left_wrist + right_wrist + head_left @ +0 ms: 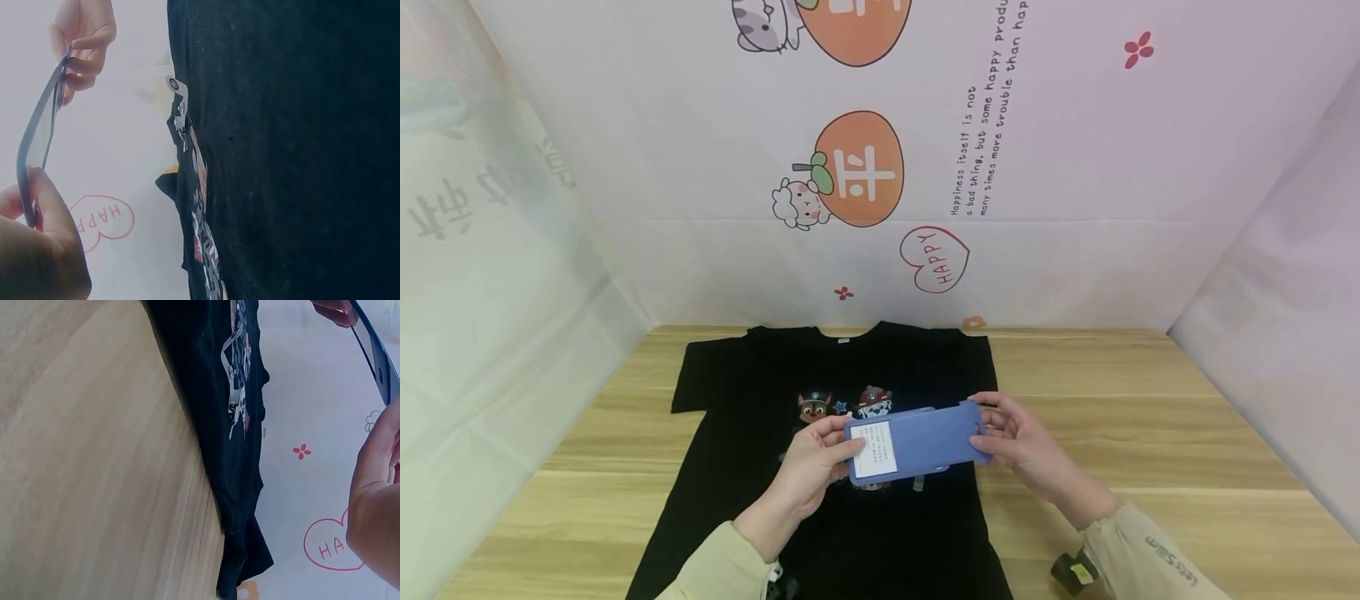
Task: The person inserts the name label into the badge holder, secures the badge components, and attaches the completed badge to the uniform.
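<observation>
Left hand [808, 463] and right hand [1022, 446] each pinch one end of a thin blue case [932, 442] between thumb and fingers, the left thumb resting on its white label [874, 450]. Both wrist views show the case in the air, apart from the black T-shirt [887, 542], which lies spread on the wooden table [1112, 408], its neckline at the far edge, bare wood toward the right edge. From the left wrist, two thin layers appear with a gap between them; what joins them is hard to tell. Since only the ends are gripped, a loosened thumb could probably let the case swing down or drop onto the shirt's print [814, 408]. Pushing the ends inward might bow the layers further and spring one free. A lowered left sleeve [722, 567] could also drag the shirt's fabric askew.
</observation>
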